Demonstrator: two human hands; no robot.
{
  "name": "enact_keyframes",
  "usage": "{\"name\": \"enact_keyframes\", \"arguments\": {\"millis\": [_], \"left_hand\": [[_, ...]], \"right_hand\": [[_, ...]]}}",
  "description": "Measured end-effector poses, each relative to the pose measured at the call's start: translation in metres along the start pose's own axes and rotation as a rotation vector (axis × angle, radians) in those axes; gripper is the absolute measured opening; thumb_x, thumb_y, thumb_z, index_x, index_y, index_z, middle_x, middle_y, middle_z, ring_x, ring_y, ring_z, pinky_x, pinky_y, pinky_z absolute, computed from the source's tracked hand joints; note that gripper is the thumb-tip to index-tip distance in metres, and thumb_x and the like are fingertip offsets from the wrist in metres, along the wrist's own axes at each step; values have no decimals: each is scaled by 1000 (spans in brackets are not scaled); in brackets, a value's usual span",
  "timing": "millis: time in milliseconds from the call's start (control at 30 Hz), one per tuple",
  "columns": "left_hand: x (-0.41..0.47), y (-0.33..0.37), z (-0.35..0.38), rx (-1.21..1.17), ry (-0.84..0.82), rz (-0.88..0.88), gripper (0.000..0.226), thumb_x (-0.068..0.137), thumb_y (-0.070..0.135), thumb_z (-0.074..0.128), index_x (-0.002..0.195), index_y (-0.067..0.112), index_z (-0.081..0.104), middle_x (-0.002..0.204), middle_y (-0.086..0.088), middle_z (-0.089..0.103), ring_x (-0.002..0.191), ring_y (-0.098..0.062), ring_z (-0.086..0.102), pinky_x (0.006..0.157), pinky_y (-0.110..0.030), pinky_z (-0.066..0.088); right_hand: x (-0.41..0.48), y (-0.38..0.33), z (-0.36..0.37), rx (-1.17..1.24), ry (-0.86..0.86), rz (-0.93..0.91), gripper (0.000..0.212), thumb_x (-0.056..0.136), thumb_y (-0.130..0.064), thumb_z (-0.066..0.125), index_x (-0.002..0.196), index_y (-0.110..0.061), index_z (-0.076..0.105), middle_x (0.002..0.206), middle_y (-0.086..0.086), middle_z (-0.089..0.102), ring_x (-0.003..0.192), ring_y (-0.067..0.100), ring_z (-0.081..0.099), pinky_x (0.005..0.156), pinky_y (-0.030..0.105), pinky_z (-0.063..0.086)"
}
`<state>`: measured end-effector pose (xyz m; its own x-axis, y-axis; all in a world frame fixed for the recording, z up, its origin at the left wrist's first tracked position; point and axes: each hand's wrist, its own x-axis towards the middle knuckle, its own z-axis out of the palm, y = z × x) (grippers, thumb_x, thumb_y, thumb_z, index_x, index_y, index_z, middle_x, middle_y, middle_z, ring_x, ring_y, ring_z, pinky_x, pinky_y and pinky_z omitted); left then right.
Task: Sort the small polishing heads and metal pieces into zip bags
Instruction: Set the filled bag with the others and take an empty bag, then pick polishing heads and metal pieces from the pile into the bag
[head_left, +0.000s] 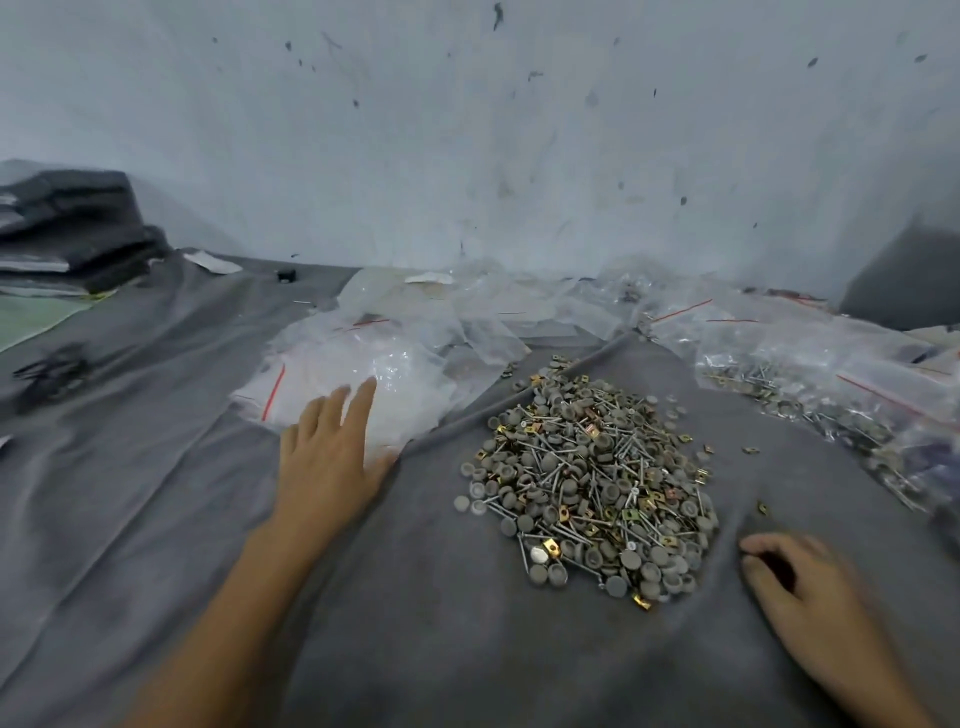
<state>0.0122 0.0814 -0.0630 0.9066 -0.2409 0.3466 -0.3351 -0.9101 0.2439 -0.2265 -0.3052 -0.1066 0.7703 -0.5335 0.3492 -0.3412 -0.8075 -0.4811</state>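
The empty bags (410, 400) lie straight ahead of the left hand (332, 457). Its flat, spread fingers rest on their near edge, forearm stretched forward. The pile (592, 483) of heads and metal pieces sits to that hand's right, nearer the right hand (800, 587), which looks curled and blurred; I cannot tell whether it pinches anything.

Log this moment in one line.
left hand: open, touching zip bags | right hand: curled on cloth beside parts pile
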Motion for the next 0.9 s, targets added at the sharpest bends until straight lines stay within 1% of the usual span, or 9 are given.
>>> {"name": "enact_keyframes", "arguments": {"millis": [67,200,267,367,467,567,667,800,900], "left_hand": [[0,-4,2,3,-29,-21,61,96,39,61,153,29,40,137,-2,62,129,-28,51,107,-44,29],[1,3,-6,-69,126,9,25,101,27,57,121,23,73,116,-3,73,109,-32,60,95,-42,35],[2,7,-12,-242,138,75,19,102,24,59,108,18,75,104,-5,73,100,-32,62,85,-38,40],[-9,22,-21,-531,109,90,9,97,27,66,89,31,68,81,13,66,75,-6,59,66,-19,39],[-23,39,-20,-802,-31,58,19,89,36,75,96,40,57,78,19,62,58,-3,52,54,-16,42],[-33,52,-18,-887,-141,128,23,88,40,75,99,38,55,71,17,56,59,-3,46,56,-22,42],[-40,69,-18,-962,-245,223,13,90,47,65,96,36,63,68,15,52,61,-5,46,58,-27,40],[-46,81,-25,-1071,-407,258,21,100,47,56,88,35,68,63,11,51,56,-6,45,52,-25,39],[-48,77,-32,-1161,-564,259,37,95,59,57,106,28,74,94,-19,69,78,-28,63,74,-50,54]], "right_hand": [[0,-1,1,3,5,11,28,83,-3,78,90,-28,70,92,-2,65,92,32,60,86,48,48],[3,1,0,48,7,25,34,82,-2,78,87,-34,67,92,-2,67,91,32,62,86,50,50],[3,0,0,57,15,30,37,83,-3,78,85,-38,65,92,-3,68,91,31,63,85,50,51],[5,0,-2,80,14,30,38,84,-7,76,82,-43,63,93,-7,68,91,29,63,86,51,52],[3,-2,-5,98,-4,36,33,89,-12,72,84,-43,63,95,-8,68,94,27,62,89,52,51],[-3,-10,-7,173,9,63,30,92,-14,70,88,-43,63,99,-8,69,94,25,64,89,48,52],[-11,-31,-13,306,74,62,28,95,-18,67,96,-46,62,103,-11,70,92,12,66,81,30,52],[-8,-92,-17,435,-35,-172,34,94,-19,68,113,-47,63,107,-25,63,100,2,61,79,11,48],[8,-139,-22,458,-279,-347,55,94,-33,71,137,-57,47,141,-36,42,134,-10,38,101,11,39]]}}
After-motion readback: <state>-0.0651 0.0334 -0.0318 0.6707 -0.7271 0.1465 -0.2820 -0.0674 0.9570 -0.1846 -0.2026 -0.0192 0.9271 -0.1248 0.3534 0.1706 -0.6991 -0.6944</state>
